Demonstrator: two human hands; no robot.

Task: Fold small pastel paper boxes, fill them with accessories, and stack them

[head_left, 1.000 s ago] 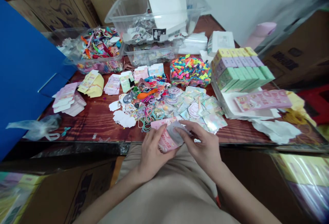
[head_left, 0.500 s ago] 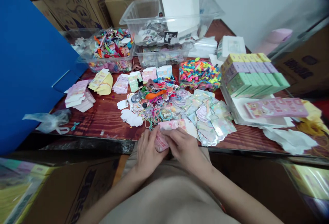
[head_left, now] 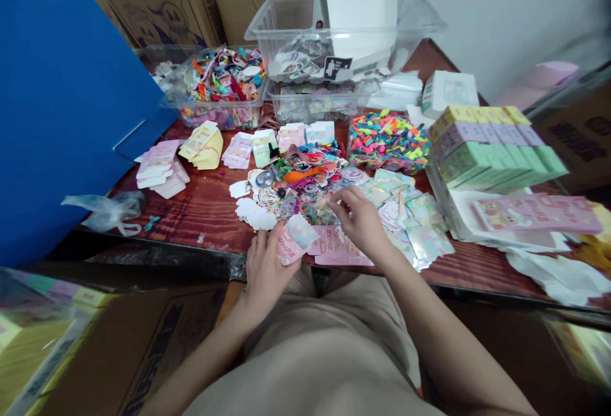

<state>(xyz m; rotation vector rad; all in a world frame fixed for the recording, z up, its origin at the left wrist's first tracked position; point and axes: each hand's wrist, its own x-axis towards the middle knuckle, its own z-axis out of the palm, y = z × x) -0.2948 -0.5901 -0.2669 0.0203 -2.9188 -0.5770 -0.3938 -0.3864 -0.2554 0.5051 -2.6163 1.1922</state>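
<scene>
My left hand (head_left: 267, 270) is at the table's front edge, closed around a small pink printed box (head_left: 289, 253). A pale scalloped-edged card (head_left: 301, 233) lies against the box's upper part. Another flat pink printed box (head_left: 341, 247) lies to its right, under my right forearm and wrist. My right hand (head_left: 361, 220) is over the right side of a heap of small trinkets (head_left: 296, 190), thumb and fingertips drawn together. What they pinch, if anything, is too small to make out. Shiny clear-wrapped cards (head_left: 422, 219) spread to the right of that hand.
Behind the heap stand a tub of bright small pieces (head_left: 389, 139) and clear bins (head_left: 296, 53). Folded yellow boxes (head_left: 204, 145) and pink boxes (head_left: 162, 165) lie left. Stacked green, purple and yellow boxes (head_left: 496, 145) stand right. A blue panel (head_left: 71, 85) borders the left side.
My right hand has left the pink box and moved up and right to the trinket heap. My left hand still holds the box, where the pale card now shows. The view has shifted slightly.
</scene>
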